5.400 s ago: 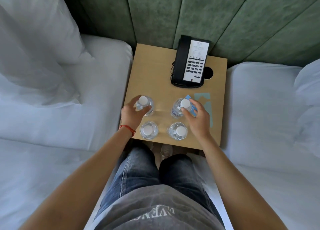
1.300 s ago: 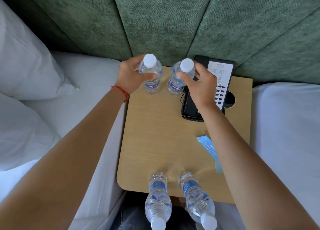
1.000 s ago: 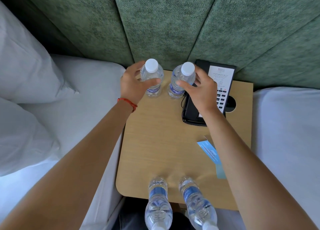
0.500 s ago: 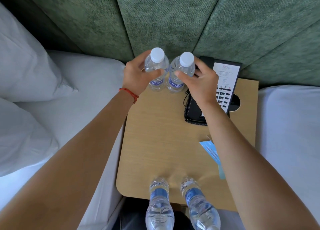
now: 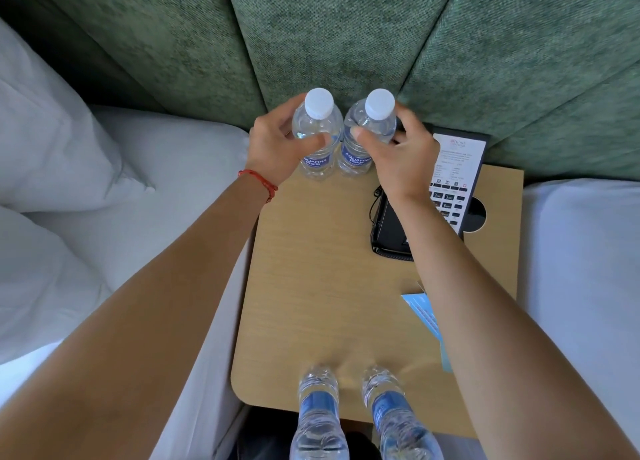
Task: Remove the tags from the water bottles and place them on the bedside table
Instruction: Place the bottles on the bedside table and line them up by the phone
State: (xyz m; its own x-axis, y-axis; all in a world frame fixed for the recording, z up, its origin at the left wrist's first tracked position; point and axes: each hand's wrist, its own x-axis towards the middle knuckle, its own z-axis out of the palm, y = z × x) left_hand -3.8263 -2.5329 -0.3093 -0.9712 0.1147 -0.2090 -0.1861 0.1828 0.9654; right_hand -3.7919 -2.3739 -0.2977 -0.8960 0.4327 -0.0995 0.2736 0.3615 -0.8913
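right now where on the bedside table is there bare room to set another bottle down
The widest bare patch is the middle of the bedside table, bordered by the two held bottles at the back, the two near bottles at the front edge, and the phone and blue tags on the right. The back is crowded: both hands, left hand and right hand, grip bottles there.

We see bottles [image 5: 317, 133] clear glossy plastic, caps matt white; table [image 5: 322, 272] smooth matt wood-grain; headboard [image 5: 346, 36] rough green woven cloth; pillows [image 5: 52, 140] soft white cloth; phone [image 5: 391, 231] black plastic.
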